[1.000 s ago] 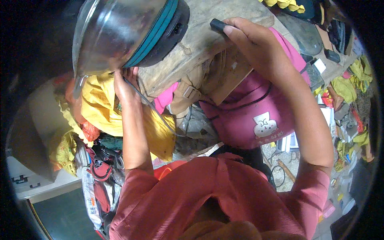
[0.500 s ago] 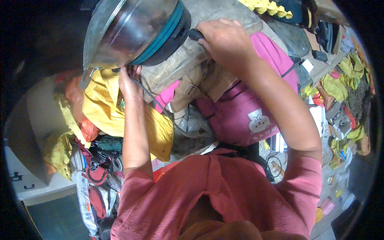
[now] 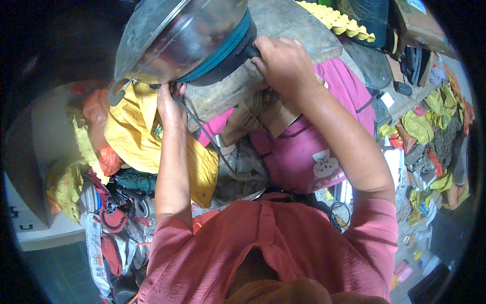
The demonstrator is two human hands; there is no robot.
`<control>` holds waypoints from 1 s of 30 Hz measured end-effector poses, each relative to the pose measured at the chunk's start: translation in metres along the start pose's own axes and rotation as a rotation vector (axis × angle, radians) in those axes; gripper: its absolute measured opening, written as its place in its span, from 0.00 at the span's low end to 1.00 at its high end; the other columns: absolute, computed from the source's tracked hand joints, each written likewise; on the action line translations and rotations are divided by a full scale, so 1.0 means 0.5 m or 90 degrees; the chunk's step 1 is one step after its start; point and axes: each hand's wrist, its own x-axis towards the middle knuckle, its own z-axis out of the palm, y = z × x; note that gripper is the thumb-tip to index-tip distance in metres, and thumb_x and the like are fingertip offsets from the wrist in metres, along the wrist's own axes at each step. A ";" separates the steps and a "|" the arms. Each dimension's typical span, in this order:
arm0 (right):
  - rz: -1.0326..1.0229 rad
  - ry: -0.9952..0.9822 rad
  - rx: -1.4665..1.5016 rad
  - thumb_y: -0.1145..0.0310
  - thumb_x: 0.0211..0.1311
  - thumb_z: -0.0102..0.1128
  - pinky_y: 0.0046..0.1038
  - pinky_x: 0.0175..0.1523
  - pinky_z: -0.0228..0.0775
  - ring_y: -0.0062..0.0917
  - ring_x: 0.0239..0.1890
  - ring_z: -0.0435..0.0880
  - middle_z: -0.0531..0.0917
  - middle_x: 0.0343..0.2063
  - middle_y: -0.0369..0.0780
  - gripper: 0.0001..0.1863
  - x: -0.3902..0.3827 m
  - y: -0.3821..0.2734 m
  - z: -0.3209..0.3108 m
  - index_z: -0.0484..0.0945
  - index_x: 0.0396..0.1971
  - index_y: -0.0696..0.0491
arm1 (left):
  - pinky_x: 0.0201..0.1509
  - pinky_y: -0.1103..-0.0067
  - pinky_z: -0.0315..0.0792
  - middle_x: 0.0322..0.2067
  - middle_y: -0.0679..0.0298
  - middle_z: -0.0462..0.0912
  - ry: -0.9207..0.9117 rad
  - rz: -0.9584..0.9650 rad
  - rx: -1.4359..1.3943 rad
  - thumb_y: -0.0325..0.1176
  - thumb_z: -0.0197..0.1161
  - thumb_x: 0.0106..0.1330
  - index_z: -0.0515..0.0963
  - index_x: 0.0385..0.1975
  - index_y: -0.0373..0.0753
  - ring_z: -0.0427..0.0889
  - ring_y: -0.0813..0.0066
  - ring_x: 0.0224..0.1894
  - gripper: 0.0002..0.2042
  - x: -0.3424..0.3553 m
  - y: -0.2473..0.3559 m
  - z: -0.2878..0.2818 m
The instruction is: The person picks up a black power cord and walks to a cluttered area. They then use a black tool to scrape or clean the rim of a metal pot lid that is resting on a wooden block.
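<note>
Our shiny, round, teal-banded vessel (image 3: 195,40) sits tilted at eleven o'clock. At its black base (image 3: 229,66), our right hand (image 3: 286,63) grasps a stubby black piece (image 3: 250,51), best kept square; our left hand (image 3: 172,104), beneath, has fingers too hidden to tell.

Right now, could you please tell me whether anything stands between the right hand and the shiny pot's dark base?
Only the small black piece in the right hand, its end right by the dark base; I cannot tell whether they touch. Nothing else visible stands between.
</note>
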 end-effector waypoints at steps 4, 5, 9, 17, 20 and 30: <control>-0.010 -0.021 -0.013 0.72 0.45 0.49 0.37 0.32 0.65 0.37 0.25 0.76 0.76 0.18 0.40 0.03 0.007 0.005 0.002 0.66 0.21 0.52 | 0.46 0.75 0.69 0.41 0.61 0.71 -0.008 0.003 0.007 0.37 0.47 0.64 0.67 0.44 0.34 0.72 0.71 0.40 0.14 0.005 -0.003 -0.011; -0.009 -0.026 -0.016 0.72 0.45 0.49 0.37 0.32 0.65 0.37 0.25 0.76 0.76 0.18 0.40 0.02 0.009 0.007 0.003 0.66 0.21 0.52 | 0.47 0.72 0.70 0.43 0.60 0.71 -0.002 -0.003 0.019 0.36 0.45 0.64 0.66 0.46 0.33 0.72 0.68 0.42 0.15 0.007 -0.004 -0.014; -0.029 -0.025 0.012 0.72 0.44 0.53 0.37 0.32 0.66 0.39 0.25 0.76 0.76 0.19 0.42 0.05 0.017 0.014 0.008 0.66 0.22 0.53 | 0.47 0.73 0.70 0.41 0.59 0.71 0.012 -0.004 0.041 0.37 0.45 0.65 0.67 0.46 0.33 0.72 0.69 0.41 0.15 0.009 -0.007 -0.015; 0.046 -0.066 0.122 0.69 0.43 0.59 0.41 0.36 0.66 0.45 0.29 0.75 0.76 0.20 0.47 0.10 0.026 0.020 -0.002 0.68 0.22 0.55 | 0.46 0.74 0.70 0.37 0.60 0.71 0.023 0.003 0.040 0.38 0.48 0.64 0.68 0.42 0.33 0.72 0.71 0.38 0.15 0.011 -0.007 -0.011; 0.039 -0.072 0.107 0.69 0.43 0.59 0.40 0.36 0.66 0.43 0.29 0.75 0.76 0.21 0.46 0.09 0.028 0.016 -0.004 0.68 0.22 0.55 | 0.46 0.78 0.68 0.39 0.63 0.72 0.026 -0.016 0.034 0.38 0.49 0.63 0.69 0.42 0.35 0.71 0.75 0.40 0.14 0.005 -0.001 -0.009; 0.004 -0.104 0.050 0.71 0.45 0.53 0.39 0.37 0.65 0.41 0.30 0.75 0.76 0.20 0.44 0.05 0.031 0.017 -0.003 0.68 0.21 0.54 | 0.44 0.80 0.67 0.39 0.65 0.72 -0.009 -0.016 0.032 0.37 0.48 0.63 0.69 0.41 0.37 0.71 0.79 0.40 0.13 -0.007 0.004 0.008</control>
